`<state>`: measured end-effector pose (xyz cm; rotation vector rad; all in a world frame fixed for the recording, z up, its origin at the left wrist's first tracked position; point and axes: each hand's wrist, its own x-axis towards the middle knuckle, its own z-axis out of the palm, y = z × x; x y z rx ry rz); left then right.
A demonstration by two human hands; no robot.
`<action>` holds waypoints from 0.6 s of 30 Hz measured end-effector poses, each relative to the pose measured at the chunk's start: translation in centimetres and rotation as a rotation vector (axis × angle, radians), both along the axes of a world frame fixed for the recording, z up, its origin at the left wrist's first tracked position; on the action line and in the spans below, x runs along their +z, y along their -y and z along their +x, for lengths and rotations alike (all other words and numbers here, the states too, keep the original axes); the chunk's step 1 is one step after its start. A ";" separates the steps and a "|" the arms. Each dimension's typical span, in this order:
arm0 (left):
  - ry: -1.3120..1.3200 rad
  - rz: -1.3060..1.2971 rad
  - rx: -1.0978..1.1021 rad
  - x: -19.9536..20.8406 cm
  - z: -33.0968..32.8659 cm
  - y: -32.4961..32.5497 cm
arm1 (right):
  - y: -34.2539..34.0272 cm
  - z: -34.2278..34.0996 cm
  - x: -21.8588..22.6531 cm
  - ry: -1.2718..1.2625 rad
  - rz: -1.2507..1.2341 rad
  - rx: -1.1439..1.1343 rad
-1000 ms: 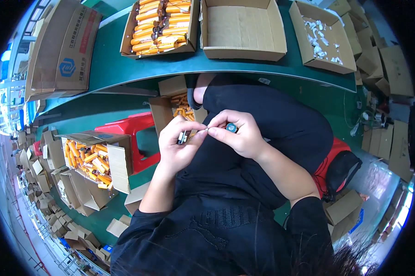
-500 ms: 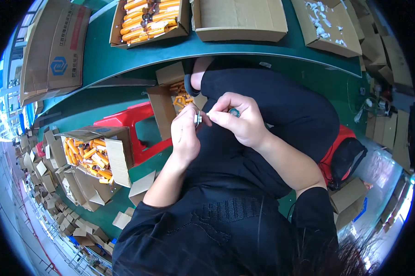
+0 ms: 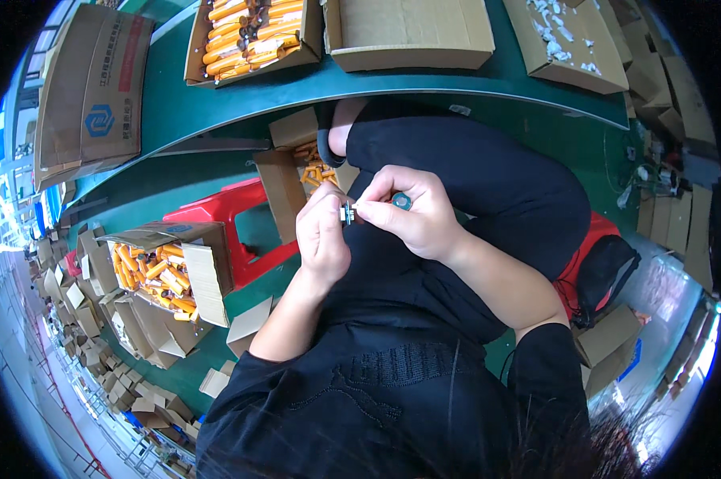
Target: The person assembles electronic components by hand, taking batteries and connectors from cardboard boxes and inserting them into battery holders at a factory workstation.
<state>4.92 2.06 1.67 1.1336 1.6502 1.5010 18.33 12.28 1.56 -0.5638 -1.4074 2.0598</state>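
Note:
Close together over my lap, both of my hands are closed in pinches. My left hand (image 3: 322, 239) grips a small part with a white and metallic block (image 3: 347, 214) that sticks out between thumb and forefinger. With thumb and forefinger pressed together, my right hand (image 3: 415, 214) meets this part. Something tiny and pale may sit at that pinch, but I cannot make it out. Held in the curled fingers of my right hand is a small round teal-ended piece (image 3: 402, 201); the rest of it is hidden.
On the green table stand a carton of orange cylinders (image 3: 253, 40), a shallow carton (image 3: 412, 60) and a carton with white bits (image 3: 576, 76). To the left, a box of orange pieces (image 3: 154, 271) stands by a red stool (image 3: 237, 215). Another carton (image 3: 281, 188) lies under the table.
My right fingertips have moved slightly left, against the part in my left hand. The white block and the teal round end have turned a little and show more plainly.

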 end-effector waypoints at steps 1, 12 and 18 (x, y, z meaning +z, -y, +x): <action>0.001 0.005 -0.001 -0.2 0.0 0.1 | 0.0 0.0 0.0 0.001 -0.002 -0.001; -0.099 0.014 -0.028 -0.4 -0.3 0.2 | -0.1 0.1 -0.1 0.008 -0.085 0.059; -0.135 0.057 -0.035 -0.7 -0.5 0.3 | -0.3 0.1 0.0 0.026 -0.145 0.104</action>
